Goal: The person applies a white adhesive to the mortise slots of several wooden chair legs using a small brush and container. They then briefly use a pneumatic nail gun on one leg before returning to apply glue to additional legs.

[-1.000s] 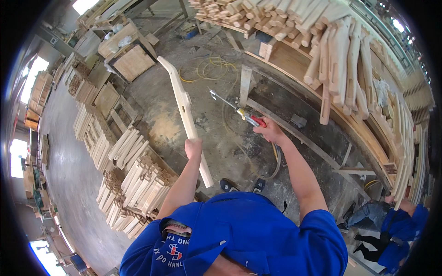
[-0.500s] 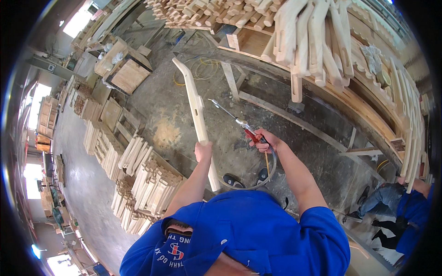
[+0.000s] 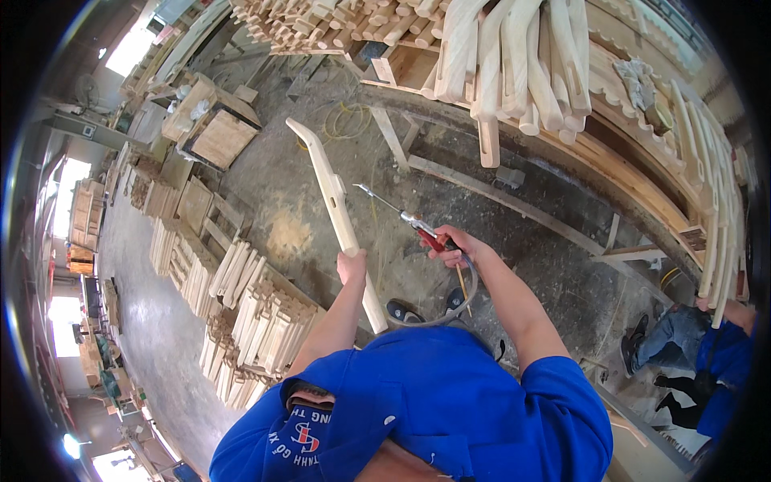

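1. head view: nearest is my blue work shirt point(image 3: 498, 402), filling the lower edge, with both bare forearms reaching forward out of its short sleeves.
2. my left hand point(image 3: 351, 267) is closed around the lower part of a shaped wooden bar point(image 3: 335, 210); its butt end slants back toward me, just in front of the shirt.
3. the bar leans up and to the left in front of me, slotted partway along, with a small raised block on its right edge and a bend near its far end.
4. my right hand point(image 3: 459, 247) is wrapped around the red handle of an air blow gun point(image 3: 410, 219). its thin metal nozzle points at the bar, the tip just beside the raised block; i cannot tell whether they touch.
5. a grey hose point(image 3: 472, 285) loops from that hand down past my dark shoes point(image 3: 401, 311).
6. to the left, pale wooden pieces point(image 3: 271, 331) lie in stacks along the floor.
7. to the right, another person's jeans point(image 3: 676, 337) show near the rim of the picture.
8. ahead and to the right, long wooden parts point(image 3: 518, 72) overhang a bench point(image 3: 514, 201).
9. farther off, a yellow hose point(image 3: 348, 122) lies coiled on the concrete, right of a wooden crate point(image 3: 225, 138).
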